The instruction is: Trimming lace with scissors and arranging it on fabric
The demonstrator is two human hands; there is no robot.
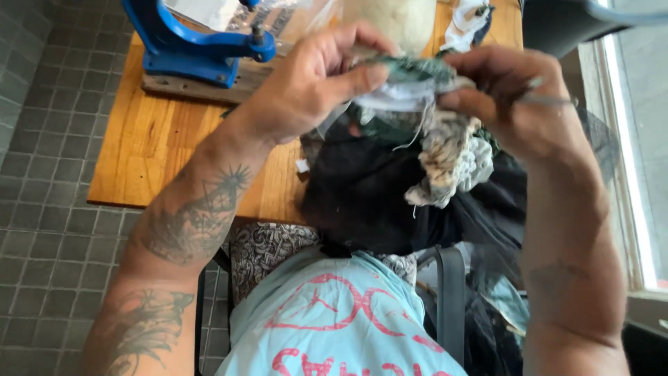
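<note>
My left hand (pixel 313 76) pinches the top edge of a bunched piece of patterned fabric (pixel 445 150), green, white and cream, held up above the table. My right hand (pixel 511 97) grips the same fabric from the right side and also holds a thin metal tool (pixel 550 99) that points to the right. Loose threads hang from the fabric. Beneath it a heap of black cloth (pixel 376 195) lies over the table's near edge and my lap.
A wooden table (pixel 149 150) stands on a grey tiled floor (pixel 49 209). A blue hand press (pixel 191 45) on a wooden base sits at the table's far left. More fabric scraps (pixel 470 21) lie at the back. A window (pixel 637 139) is on the right.
</note>
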